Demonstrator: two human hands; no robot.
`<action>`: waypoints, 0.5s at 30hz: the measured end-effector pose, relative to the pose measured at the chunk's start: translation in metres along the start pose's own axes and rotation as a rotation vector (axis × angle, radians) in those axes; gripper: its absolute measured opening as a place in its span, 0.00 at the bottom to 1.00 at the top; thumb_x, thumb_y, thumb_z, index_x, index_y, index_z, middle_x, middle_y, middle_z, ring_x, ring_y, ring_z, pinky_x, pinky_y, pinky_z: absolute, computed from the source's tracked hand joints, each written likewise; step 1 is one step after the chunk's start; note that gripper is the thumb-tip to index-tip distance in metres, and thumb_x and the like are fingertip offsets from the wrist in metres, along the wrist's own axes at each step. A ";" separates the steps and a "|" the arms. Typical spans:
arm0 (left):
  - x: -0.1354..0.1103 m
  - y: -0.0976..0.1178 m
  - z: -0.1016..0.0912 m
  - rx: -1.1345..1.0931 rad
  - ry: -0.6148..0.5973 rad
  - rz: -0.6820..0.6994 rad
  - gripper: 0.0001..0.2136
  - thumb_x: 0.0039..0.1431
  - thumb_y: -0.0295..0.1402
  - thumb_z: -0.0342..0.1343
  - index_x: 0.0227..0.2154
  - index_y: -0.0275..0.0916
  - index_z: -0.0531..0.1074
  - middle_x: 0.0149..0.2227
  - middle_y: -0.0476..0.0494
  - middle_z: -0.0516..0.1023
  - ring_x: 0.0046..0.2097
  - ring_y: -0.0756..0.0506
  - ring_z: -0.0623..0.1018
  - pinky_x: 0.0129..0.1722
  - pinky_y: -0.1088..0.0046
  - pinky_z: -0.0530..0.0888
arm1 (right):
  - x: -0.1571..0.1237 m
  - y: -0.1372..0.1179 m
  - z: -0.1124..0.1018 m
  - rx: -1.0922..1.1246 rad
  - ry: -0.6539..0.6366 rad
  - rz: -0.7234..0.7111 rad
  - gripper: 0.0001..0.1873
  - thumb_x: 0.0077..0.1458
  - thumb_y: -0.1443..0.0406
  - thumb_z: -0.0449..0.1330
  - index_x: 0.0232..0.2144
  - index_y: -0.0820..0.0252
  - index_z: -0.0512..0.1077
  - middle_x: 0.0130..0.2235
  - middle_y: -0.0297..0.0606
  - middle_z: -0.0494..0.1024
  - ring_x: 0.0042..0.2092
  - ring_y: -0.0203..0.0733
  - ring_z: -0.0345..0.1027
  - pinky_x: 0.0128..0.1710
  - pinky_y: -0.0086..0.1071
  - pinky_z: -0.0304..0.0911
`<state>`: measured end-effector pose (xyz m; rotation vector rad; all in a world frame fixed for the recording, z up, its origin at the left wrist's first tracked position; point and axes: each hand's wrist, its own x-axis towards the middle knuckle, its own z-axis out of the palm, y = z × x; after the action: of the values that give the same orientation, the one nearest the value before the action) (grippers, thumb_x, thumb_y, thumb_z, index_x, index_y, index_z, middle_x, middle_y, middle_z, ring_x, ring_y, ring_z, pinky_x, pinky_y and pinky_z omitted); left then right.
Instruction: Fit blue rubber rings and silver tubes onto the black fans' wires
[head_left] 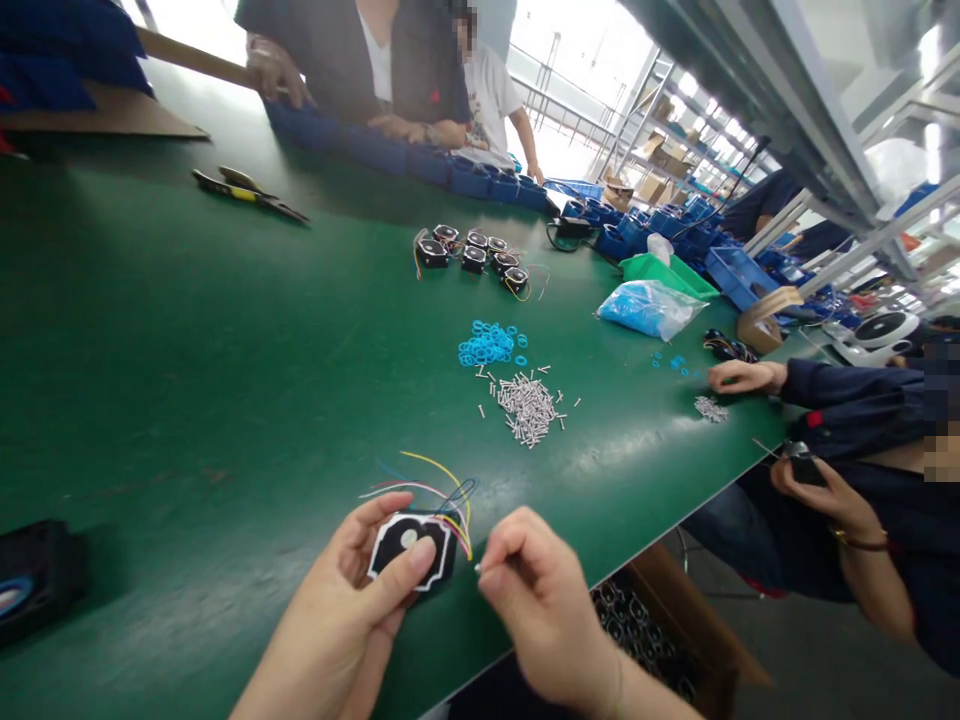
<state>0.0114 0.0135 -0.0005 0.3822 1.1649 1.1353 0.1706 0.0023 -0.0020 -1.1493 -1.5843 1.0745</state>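
Note:
My left hand [375, 590] is closed around a small black motor [399, 538] with a white-edged face, its thumb lying across that face. Yellow, pink, white and dark wires [442, 470] spring from the motor's far side. Just to the right, my right hand [536, 595] pinches a screw [478, 568] between thumb and forefinger; only a tiny silvery end shows, apart from the motor. Beyond my hands lies a heap of silver screws [529, 408], with a pile of blue rings [487, 344] behind it. Several similar wired motors [474, 258] stand farther back on the green table [225, 380].
Pliers [247, 192] lie at the back left, and a black housing [37, 580] sits at the left edge. A bag of blue rings [649, 308] rests at the right. A co-worker's hands [832, 490] work there. A box of motors [637, 630] stands below the table edge.

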 end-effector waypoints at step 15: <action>-0.005 -0.002 0.000 0.067 -0.017 -0.023 0.24 0.41 0.31 0.68 0.42 0.45 0.65 0.33 0.54 0.74 0.36 0.50 0.72 0.35 0.79 0.69 | 0.020 0.017 0.028 0.587 0.102 0.338 0.13 0.53 0.56 0.60 0.28 0.60 0.65 0.24 0.29 0.63 0.26 0.31 0.52 0.26 0.26 0.52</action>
<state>0.0122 0.0083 0.0005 0.4276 1.1917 1.0729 0.1438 0.0207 -0.0214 -1.0520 -0.9102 1.5443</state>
